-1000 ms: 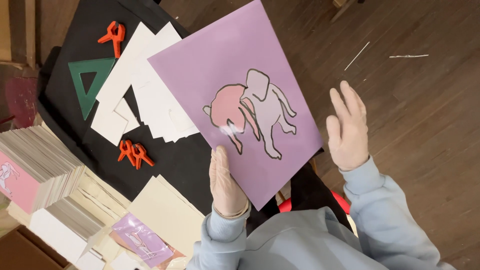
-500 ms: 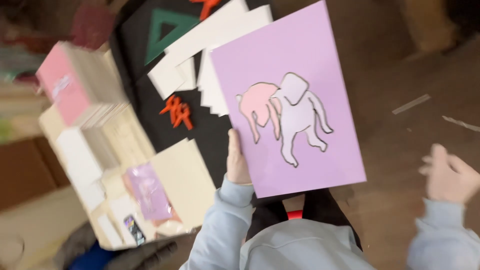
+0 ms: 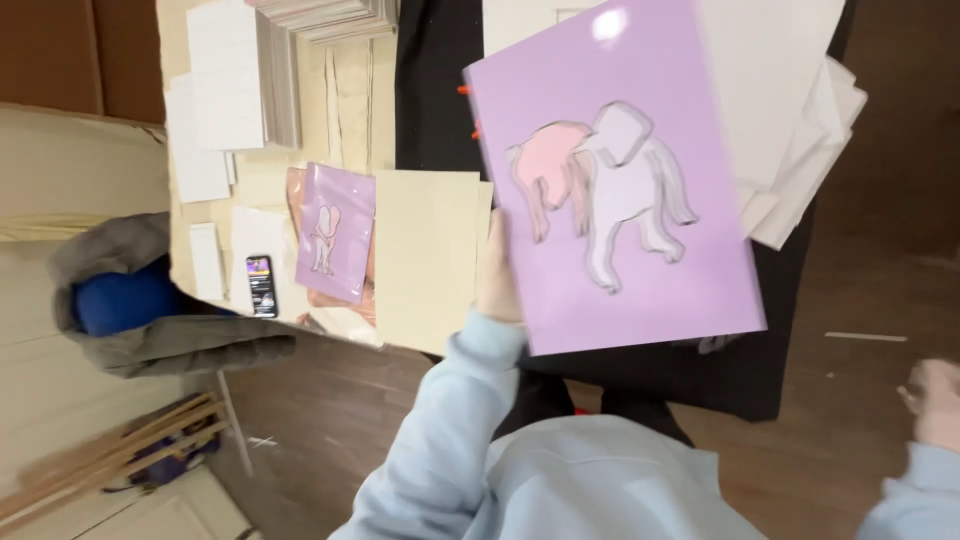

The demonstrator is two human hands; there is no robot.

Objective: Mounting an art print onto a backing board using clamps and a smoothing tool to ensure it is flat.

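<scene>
Holding purple card [image 3: 640, 170], left hand [image 3: 497, 275], white sheets [image 3: 790, 110] behind, phone [image 3: 261, 286] nearby

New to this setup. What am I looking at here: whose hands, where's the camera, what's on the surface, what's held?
There is no machine: a person in a pale blue sweatshirt works with bare hands, and the single camera sits on their head, looking down, so the view tilts as the head moves.

The left hand holds a lilac card by its left edge, lifted above the work surface. The card carries a cut-out animal figure, part pink, part lilac. The right hand is at the right edge of the picture, blurred, with nothing visible in it.

Below lie a black mat, loose white sheets, a cream sheet, a smaller lilac card, a phone and stacks of white cards. A grey and blue garment lies at the left.
</scene>
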